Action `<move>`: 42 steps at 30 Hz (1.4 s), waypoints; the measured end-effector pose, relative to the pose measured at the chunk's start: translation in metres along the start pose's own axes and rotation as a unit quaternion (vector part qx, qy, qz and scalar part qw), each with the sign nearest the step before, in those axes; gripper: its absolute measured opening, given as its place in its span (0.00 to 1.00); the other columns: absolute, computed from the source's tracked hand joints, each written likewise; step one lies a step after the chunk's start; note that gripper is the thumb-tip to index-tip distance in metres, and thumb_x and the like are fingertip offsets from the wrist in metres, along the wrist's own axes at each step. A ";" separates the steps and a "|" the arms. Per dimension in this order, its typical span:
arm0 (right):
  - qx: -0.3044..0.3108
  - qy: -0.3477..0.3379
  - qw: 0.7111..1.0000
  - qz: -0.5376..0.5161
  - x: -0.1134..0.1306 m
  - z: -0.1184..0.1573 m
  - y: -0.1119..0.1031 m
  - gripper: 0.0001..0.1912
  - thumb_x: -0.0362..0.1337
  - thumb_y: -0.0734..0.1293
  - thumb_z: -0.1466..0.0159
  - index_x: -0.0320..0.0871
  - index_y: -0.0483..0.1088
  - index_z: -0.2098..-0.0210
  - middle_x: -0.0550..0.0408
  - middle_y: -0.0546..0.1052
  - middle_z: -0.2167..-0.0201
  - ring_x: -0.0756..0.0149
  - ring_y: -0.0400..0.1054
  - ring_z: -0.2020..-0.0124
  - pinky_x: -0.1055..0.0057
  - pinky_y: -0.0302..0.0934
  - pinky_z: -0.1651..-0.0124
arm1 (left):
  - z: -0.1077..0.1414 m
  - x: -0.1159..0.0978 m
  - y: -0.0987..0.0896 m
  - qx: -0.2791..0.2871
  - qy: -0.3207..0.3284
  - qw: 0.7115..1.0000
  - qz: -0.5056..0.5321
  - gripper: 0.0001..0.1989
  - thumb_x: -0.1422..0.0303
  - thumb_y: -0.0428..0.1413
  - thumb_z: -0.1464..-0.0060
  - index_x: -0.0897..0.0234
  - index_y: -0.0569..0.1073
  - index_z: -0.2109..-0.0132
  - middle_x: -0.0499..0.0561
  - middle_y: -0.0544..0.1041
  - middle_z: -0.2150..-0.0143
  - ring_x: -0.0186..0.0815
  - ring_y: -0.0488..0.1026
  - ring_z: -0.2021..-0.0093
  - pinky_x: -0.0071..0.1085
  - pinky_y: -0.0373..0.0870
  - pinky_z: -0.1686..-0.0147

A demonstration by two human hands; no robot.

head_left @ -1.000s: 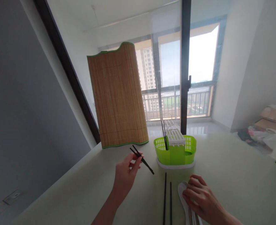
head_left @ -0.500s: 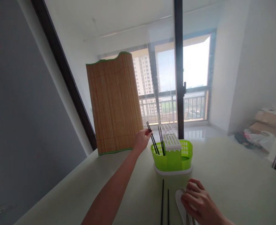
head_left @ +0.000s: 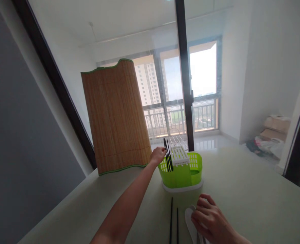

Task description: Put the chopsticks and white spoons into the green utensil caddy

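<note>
A tall bamboo mat stands behind the green caddy, where the left hand pinches black chopsticks into the left compartment; releasing them looks next. The right hand lies curled on white spoons beside two loose chopsticks.

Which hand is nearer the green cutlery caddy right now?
The left. The left hand is at the rim of the green cutlery caddy, by the black chopsticks standing in it. The right hand rests on white spoons on the table, short of the caddy.
</note>
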State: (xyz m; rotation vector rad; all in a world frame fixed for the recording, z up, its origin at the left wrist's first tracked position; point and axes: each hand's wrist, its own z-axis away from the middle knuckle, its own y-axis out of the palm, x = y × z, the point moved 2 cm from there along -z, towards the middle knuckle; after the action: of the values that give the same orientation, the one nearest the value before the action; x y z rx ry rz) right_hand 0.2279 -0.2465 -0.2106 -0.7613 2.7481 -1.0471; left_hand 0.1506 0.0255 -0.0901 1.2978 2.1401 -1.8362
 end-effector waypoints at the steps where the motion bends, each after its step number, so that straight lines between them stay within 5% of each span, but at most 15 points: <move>1: 0.000 0.001 1.000 0.001 0.000 0.000 0.000 0.10 0.25 0.60 0.37 0.44 0.61 0.73 0.59 0.68 0.79 0.65 0.60 0.71 0.60 0.54 0.54 | 0.002 -0.001 -0.002 -0.008 0.009 1.000 -0.004 0.12 0.62 0.56 0.43 0.64 0.79 0.57 0.56 0.81 0.57 0.42 0.77 0.57 0.33 0.71 0.59; 5: 0.007 0.011 1.000 0.000 0.001 -0.001 -0.003 0.10 0.26 0.60 0.37 0.44 0.62 0.72 0.59 0.68 0.78 0.65 0.59 0.70 0.59 0.54 0.53 | 0.033 -0.003 -0.013 -0.065 0.047 0.997 -0.007 0.18 0.62 0.52 0.40 0.64 0.74 0.47 0.58 0.74 0.44 0.42 0.73 0.51 0.35 0.67 0.52; 9: 0.021 0.008 1.000 -0.001 0.012 -0.003 -0.006 0.10 0.27 0.60 0.36 0.44 0.62 0.73 0.58 0.69 0.78 0.65 0.60 0.70 0.60 0.54 0.56 | 0.113 0.001 -0.017 -0.079 0.082 0.993 0.024 0.16 0.62 0.49 0.39 0.61 0.72 0.47 0.53 0.75 0.48 0.35 0.74 0.58 0.31 0.69 0.57; 13: 0.022 -0.039 0.999 0.011 0.029 -0.001 0.004 0.12 0.30 0.61 0.35 0.44 0.61 0.76 0.58 0.69 0.79 0.66 0.60 0.73 0.67 0.51 0.66 | 0.207 0.013 0.006 0.042 0.074 0.996 -0.030 0.19 0.59 0.54 0.45 0.58 0.72 0.47 0.53 0.76 0.51 0.39 0.75 0.59 0.32 0.71 0.59; 17: -0.016 -0.104 0.994 0.008 0.041 0.001 0.016 0.17 0.35 0.61 0.30 0.44 0.61 0.77 0.62 0.66 0.83 0.69 0.57 0.77 0.68 0.46 0.71 | 0.255 0.026 0.037 0.195 -0.015 0.968 -0.155 0.25 0.61 0.64 0.59 0.65 0.75 0.51 0.62 0.75 0.51 0.54 0.76 0.55 0.41 0.73 0.61; 20: -0.016 -0.116 0.993 -0.005 0.043 0.000 0.020 0.21 0.37 0.56 0.27 0.44 0.61 0.78 0.61 0.65 0.84 0.69 0.56 0.78 0.68 0.45 0.72 | 0.259 0.030 0.048 0.236 -0.048 0.954 -0.177 0.21 0.71 0.62 0.59 0.68 0.76 0.53 0.66 0.76 0.52 0.56 0.77 0.58 0.44 0.73 0.63; 23: -0.012 -0.107 0.994 0.003 0.042 0.000 0.020 0.22 0.36 0.56 0.27 0.44 0.60 0.79 0.61 0.65 0.84 0.69 0.55 0.78 0.68 0.45 0.72 | 0.253 0.030 0.048 0.194 -0.052 0.964 -0.175 0.15 0.80 0.55 0.55 0.70 0.77 0.58 0.66 0.78 0.59 0.55 0.78 0.62 0.44 0.72 0.65; 27: -0.021 -0.108 0.994 0.005 0.041 0.000 0.020 0.21 0.34 0.57 0.28 0.44 0.59 0.79 0.61 0.65 0.84 0.69 0.56 0.77 0.68 0.45 0.71 | 0.246 0.039 0.040 0.128 -0.076 0.973 -0.177 0.15 0.82 0.48 0.49 0.66 0.78 0.65 0.63 0.80 0.65 0.51 0.79 0.63 0.43 0.72 0.65; 34: -0.030 -0.113 0.993 0.013 0.038 0.000 0.023 0.22 0.36 0.56 0.27 0.44 0.62 0.78 0.61 0.65 0.86 0.69 0.57 0.79 0.69 0.47 0.72 | 0.236 0.039 0.018 0.117 -0.044 0.968 -0.217 0.17 0.85 0.47 0.52 0.68 0.78 0.64 0.63 0.81 0.65 0.48 0.79 0.63 0.36 0.71 0.64; 42: -0.012 -0.004 0.997 -0.080 0.032 0.006 0.026 0.14 0.46 0.58 0.29 0.43 0.64 0.52 0.58 0.73 0.78 0.67 0.66 0.77 0.75 0.57 0.74 | 0.225 -0.004 -0.010 0.021 0.032 0.995 -0.090 0.07 0.75 0.49 0.47 0.62 0.70 0.66 0.51 0.76 0.69 0.37 0.75 0.68 0.27 0.64 0.69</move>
State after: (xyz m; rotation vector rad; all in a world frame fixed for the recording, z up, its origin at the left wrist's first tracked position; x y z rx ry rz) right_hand 0.1911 -0.2490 -0.2289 -1.0012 2.7357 -1.0381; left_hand 0.0419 -0.1628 -0.1473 1.2242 2.3355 -1.9382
